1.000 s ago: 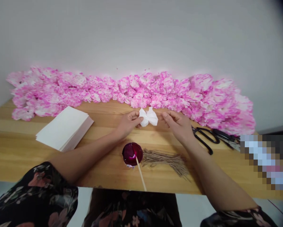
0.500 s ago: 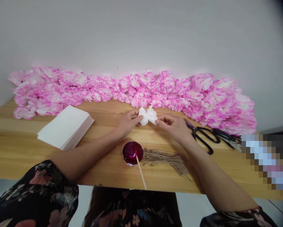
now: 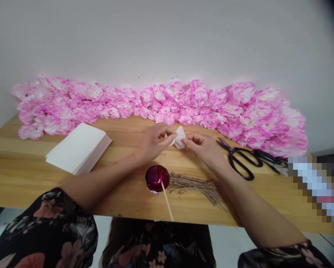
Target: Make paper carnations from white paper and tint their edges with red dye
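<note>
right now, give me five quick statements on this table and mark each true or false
1. The left hand and right hand both touch the white paper piece. True.
2. The right hand grips the scissors. False: the scissors lie on the table.
3. A thin stick rests in the bowl of dark magenta liquid. True.
4. The paper stack is right of the bowl. False: the paper stack is left of it.
5. Brown stems lie right of the bowl. True.

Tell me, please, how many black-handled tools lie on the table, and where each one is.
2 that I can see: the scissors, to the right of the white paper, and another tool beside them, farther right. The pixelated patch next to it may hide more.
</note>
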{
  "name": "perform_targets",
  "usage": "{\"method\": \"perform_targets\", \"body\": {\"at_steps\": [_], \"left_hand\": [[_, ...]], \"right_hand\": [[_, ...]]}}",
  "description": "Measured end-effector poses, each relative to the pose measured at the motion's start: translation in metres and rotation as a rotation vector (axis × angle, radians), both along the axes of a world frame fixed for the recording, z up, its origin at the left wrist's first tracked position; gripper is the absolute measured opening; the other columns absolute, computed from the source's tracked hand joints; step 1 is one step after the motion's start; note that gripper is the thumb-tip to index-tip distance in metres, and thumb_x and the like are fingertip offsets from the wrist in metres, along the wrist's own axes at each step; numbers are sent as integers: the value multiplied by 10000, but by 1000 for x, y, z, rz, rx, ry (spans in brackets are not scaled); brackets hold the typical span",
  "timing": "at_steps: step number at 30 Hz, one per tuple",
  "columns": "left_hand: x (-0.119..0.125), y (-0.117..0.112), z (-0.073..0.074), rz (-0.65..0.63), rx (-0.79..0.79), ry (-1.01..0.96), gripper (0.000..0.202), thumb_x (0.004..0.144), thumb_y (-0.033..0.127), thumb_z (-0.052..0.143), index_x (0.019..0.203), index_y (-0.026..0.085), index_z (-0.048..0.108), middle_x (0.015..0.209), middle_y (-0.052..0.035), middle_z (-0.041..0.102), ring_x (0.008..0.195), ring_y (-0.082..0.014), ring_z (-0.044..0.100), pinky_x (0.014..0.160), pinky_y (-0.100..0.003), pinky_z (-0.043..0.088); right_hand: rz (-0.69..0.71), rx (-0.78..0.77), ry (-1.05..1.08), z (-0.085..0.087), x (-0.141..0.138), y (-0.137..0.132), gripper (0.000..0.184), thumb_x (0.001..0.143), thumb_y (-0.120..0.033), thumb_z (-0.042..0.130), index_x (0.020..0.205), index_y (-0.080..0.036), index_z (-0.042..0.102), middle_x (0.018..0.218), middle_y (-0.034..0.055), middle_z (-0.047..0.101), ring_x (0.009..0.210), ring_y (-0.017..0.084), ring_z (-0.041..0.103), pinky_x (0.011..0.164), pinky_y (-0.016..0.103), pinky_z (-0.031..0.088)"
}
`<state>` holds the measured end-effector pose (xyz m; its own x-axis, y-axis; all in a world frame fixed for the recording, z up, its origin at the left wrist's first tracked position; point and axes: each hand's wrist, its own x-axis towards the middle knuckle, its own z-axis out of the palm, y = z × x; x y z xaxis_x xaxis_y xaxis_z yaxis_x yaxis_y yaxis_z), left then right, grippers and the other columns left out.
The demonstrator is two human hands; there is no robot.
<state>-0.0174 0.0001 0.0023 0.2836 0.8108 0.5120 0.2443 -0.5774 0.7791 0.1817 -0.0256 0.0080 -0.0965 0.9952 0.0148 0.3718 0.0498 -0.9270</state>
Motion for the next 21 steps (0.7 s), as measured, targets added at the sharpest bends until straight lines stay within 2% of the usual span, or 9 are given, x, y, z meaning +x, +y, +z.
{"method": "perform_targets", "body": {"at_steps": [2,4,9,14,21], "left_hand": [[3,-4,-1,-93,5,73,150,879,239,636,755,163,669,704,-8,640,652,-102,531,625,-234,398],[6,-5,-5,-112,-24,90,121,876,216,638,777,162,682,731,-10,669,667,-102,554,636,-230,403],[5,-3,-16,-92,-97,105,108,878,203,629,798,162,689,777,-16,701,711,-110,591,680,-235,431],[5,-3,-14,-77,-109,140,108,869,216,649,787,162,693,758,-12,701,692,-108,585,664,-236,417],[7,-5,-14,12,-112,213,76,826,184,659,755,163,672,702,11,680,648,-99,570,621,-228,387]], "right_hand": [[27,-8,15,1,-2,-2,272,787,-444,659,719,-181,669,644,-7,595,569,111,461,562,257,349],[52,-19,17,2,-3,-4,284,802,-456,646,741,-181,685,639,-8,596,564,111,455,556,256,343],[77,20,-33,2,-3,-5,258,823,-409,611,767,-182,720,657,-6,629,556,110,469,552,253,351],[82,123,-141,0,-5,-5,207,822,-325,598,736,-185,724,702,5,693,616,133,556,600,256,392],[72,290,-313,-5,-9,-9,182,843,-235,596,864,-195,772,798,14,756,654,143,606,625,262,393]]}}
